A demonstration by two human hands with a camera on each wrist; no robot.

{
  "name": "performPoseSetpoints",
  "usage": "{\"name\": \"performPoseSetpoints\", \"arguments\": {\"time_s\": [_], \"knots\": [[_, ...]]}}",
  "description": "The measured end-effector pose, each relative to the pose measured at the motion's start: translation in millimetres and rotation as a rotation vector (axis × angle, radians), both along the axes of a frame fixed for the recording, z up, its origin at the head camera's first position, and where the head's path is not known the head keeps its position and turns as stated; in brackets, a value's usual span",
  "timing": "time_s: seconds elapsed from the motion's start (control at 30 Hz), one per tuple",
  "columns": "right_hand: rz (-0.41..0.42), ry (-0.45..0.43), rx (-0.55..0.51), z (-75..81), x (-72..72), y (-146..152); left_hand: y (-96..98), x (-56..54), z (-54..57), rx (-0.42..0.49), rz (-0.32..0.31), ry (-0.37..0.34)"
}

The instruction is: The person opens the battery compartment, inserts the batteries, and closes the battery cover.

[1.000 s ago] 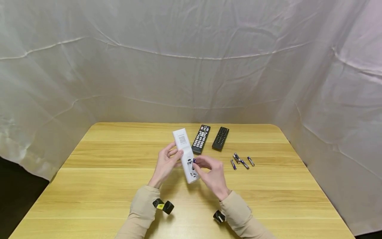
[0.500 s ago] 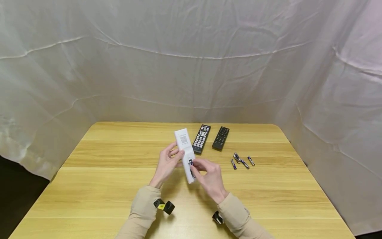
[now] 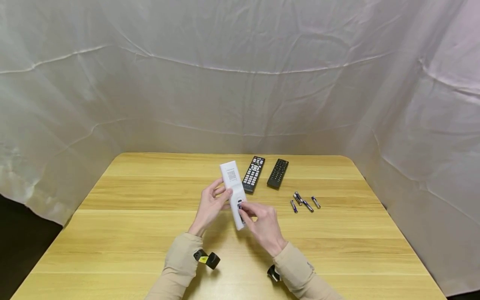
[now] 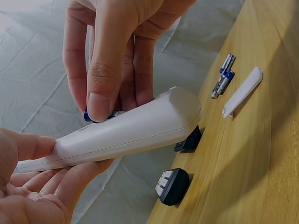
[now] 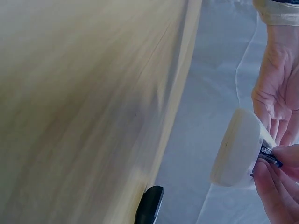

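Observation:
In the head view my left hand [image 3: 210,206] grips a white remote control [image 3: 231,175], its back turned up toward me and tilted above the table. The battery bay in its lower half is uncovered and partly hidden by my right hand [image 3: 262,223]. Thumb and fingers of that hand pinch a blue battery [image 4: 88,115] right at the bay, seen from the side in the left wrist view. From the right wrist view, the battery [image 5: 268,156] slants against the back of the remote.
Beyond the hands lie a black remote with white keys [image 3: 253,174] and a plain black remote [image 3: 278,173]. Several loose batteries [image 3: 308,206] rest to the right. A white battery cover [image 4: 244,91] lies on the wooden table [image 3: 112,233].
My right hand has moved slightly left, bringing the battery from the bay's edge down against it. The white remote has shifted a little to the right in my left hand.

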State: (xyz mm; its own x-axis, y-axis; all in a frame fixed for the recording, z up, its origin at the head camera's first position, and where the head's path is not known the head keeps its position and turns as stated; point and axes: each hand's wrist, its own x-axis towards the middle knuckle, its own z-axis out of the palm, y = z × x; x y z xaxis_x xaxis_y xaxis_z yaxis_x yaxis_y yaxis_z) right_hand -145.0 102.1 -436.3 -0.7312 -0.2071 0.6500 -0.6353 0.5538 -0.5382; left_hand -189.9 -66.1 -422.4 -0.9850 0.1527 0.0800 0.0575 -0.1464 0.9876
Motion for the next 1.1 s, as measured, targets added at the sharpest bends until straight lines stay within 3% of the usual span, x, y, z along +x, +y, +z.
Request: {"name": "performPoseSetpoints", "arguments": {"time_s": [0.47, 0.8, 1.1], "knots": [[-0.034, -0.018, 0.093, 0.6, 2.7, -2.0, 0.3, 2.5, 2.0, 0.000, 0.006, 0.000], [-0.078, 0.072, 0.182, -2.5, 1.7, -0.1, 4.5, 2.7, -1.3, 0.017, 0.022, -0.004], [-0.106, 0.093, 0.252, -1.0, 3.1, -0.3, 6.0, 3.4, 0.0, 0.015, 0.028, 0.010]]}}
